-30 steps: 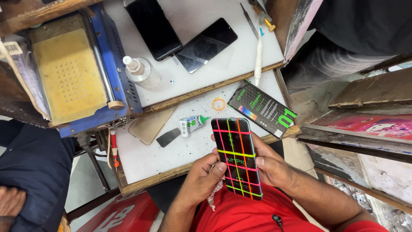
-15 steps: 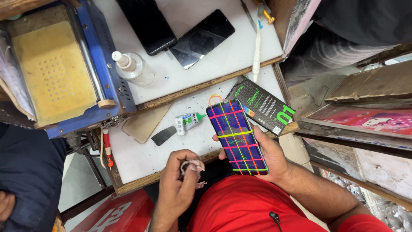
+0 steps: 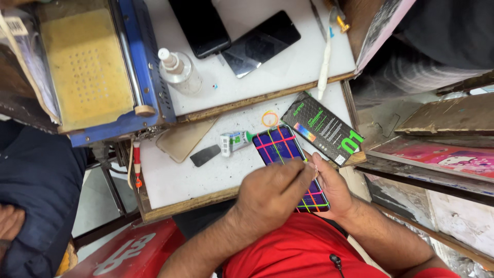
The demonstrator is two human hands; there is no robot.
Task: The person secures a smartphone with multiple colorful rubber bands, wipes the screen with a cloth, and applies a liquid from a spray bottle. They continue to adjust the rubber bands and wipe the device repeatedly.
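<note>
The phone (image 3: pixel 288 159), already bound in bright rubber bands, lies over the table edge in the right hand (image 3: pixel 334 188), fingers clamped beneath. The left hand (image 3: pixel 272 193) pinches one band over it. Beside the phone: glue tube (image 3: pixel 234 141), black box (image 3: pixel 324 128).

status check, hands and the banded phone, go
Left hand pinching a rubber band over the phone. Right hand cradling phone from below. Glue tube, black box close by.
</note>
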